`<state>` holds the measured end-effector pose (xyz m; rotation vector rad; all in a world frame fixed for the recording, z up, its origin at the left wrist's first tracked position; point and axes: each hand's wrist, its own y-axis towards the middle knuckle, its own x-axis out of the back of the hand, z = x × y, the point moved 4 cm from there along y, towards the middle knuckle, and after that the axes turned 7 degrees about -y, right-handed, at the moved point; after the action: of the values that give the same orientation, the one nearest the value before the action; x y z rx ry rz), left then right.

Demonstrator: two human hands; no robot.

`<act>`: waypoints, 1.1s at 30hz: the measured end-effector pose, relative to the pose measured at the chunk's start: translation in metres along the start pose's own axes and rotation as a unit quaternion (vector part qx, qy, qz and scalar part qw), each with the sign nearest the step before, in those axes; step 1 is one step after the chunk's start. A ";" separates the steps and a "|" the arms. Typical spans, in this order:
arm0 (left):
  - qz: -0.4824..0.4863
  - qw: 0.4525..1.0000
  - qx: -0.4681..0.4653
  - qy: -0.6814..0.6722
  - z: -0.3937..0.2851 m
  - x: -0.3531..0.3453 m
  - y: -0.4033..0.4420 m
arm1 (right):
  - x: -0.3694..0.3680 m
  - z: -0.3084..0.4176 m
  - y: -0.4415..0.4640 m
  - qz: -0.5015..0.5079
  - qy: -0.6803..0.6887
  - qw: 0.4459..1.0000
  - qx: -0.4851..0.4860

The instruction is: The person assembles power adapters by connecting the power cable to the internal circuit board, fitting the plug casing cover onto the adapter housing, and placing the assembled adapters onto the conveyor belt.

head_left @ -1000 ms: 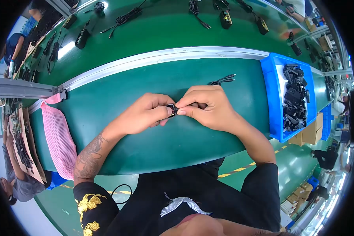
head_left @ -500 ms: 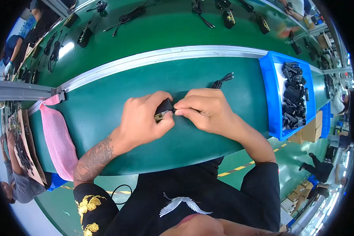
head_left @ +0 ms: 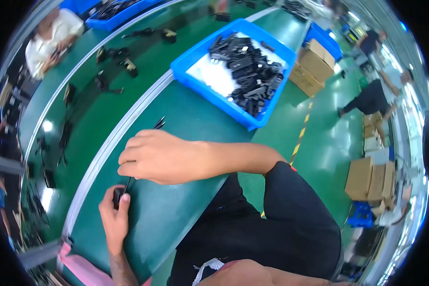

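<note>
My left hand (head_left: 113, 217) is closed round a small black power adapter (head_left: 117, 198), thumb along its side. A thin black cable (head_left: 127, 184) rises from the adapter to my right hand (head_left: 150, 157). The fingers of that hand are curled shut on the cable, partly hidden under the knuckles. Beyond my right hand, black cable ends (head_left: 160, 123) stick out over the green work surface (head_left: 190, 117). Most of the cable is hidden behind that hand.
A blue bin (head_left: 183, 71) with many black plastic parts stands on the right. Past a metal rail (head_left: 109, 136), a green conveyor (head_left: 88, 102) carries adapters and cables. A pink mesh pouch (head_left: 86, 269) lies near left. Cardboard boxes (head_left: 314, 66) and several people are around.
My view has swung to the right, bringing the blue bin nearer the middle. My right hand has drawn away from the adapter along the cable; my left still holds the adapter.
</note>
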<state>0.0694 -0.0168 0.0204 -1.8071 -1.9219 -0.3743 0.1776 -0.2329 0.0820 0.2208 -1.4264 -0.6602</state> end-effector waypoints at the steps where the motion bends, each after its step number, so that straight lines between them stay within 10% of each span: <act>1: -0.005 1.000 0.003 0.014 0.003 0.001 -0.001 | 0.022 -0.008 -0.006 0.004 -0.023 0.999 -0.032; 4: -0.081 0.968 -0.208 0.113 0.004 -0.004 -0.004 | 0.078 -0.058 -0.035 0.082 -0.261 0.948 -0.161; 10: -0.125 0.917 -0.298 0.235 0.019 0.002 -0.009 | 0.114 -0.198 -0.152 0.274 -0.395 0.786 -0.389; 23: -0.169 0.935 -0.246 0.193 0.002 0.011 -0.018 | 0.093 -0.167 -0.106 0.113 -0.414 0.848 -0.310; 28: -0.169 0.955 -0.187 0.157 -0.018 0.021 -0.026 | 0.077 -0.055 -0.014 -0.056 -0.152 0.978 -0.135; 31: -0.238 0.933 -0.264 0.050 0.034 0.023 -0.010 | 0.045 -0.015 0.017 -0.064 0.218 0.958 -0.176; 33: -0.217 0.962 -0.130 0.099 0.008 0.028 -0.022 | 0.017 -0.001 0.038 -0.067 0.352 0.920 -0.161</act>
<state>0.0456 0.0095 0.0304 -1.4089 -2.1931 -0.9566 0.1894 -0.2124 0.1158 0.2633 -0.6029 -0.8125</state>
